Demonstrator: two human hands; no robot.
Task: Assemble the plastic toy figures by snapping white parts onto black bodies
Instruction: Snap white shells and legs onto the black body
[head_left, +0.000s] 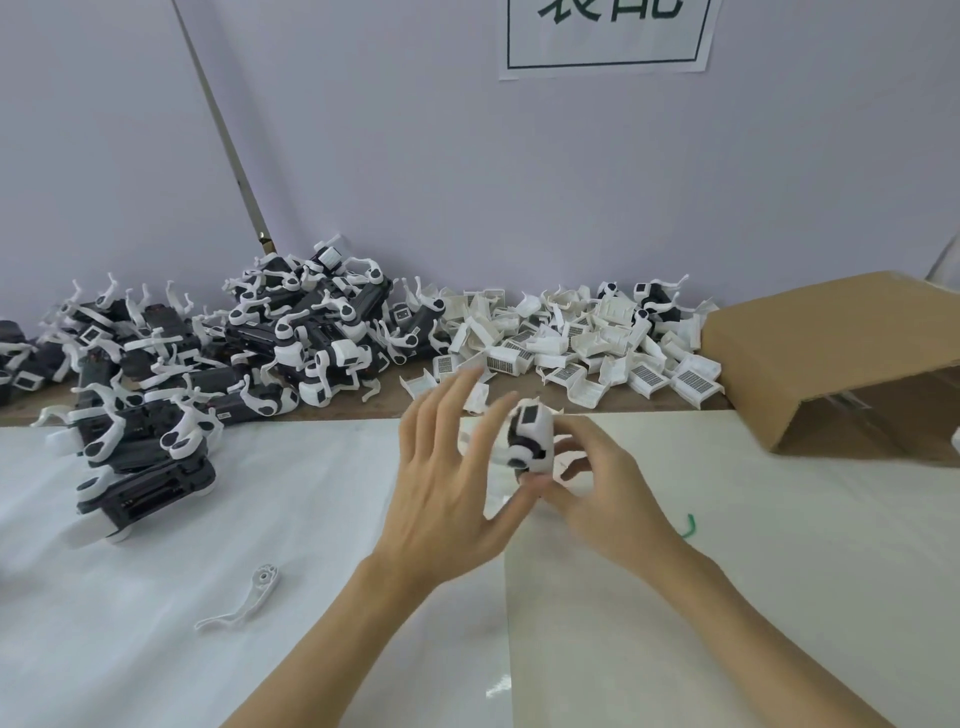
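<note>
Two hands at frame centre, working one toy figure (530, 436) held above the surface (311, 509). Right hand (597, 493) has its grip clamped on the figure, fingers curled round the lower and right side. Left hand (447, 478) is spread, fingers straight; its thumb reaches the figure's underside, the other fingers stand apart from it, so no grip there. Figure shows a white shell over a black body with a dark panel on top. Some blur, so the seating of the white part is hard to tell.

Step, as I judge it: a white part is being snapped or checked on this body. Next move likely calls for the left hand to close in and press the part home while the right holds steady, or to set the figure aside on the pile.

Around: pile of black-and-white figures (218, 358) at left and upper left. Heap of loose white parts (571, 343) at centre right, behind the hands. One stray white leg piece (244, 603) lies lower left, well apart. Cardboard box (841, 364) at right edge, lying on its side. Small green scrap (688, 526) just right of the right wrist. Paper sign (605, 36) on the wall at top. Nothing stands between the hands and the part heap.
</note>
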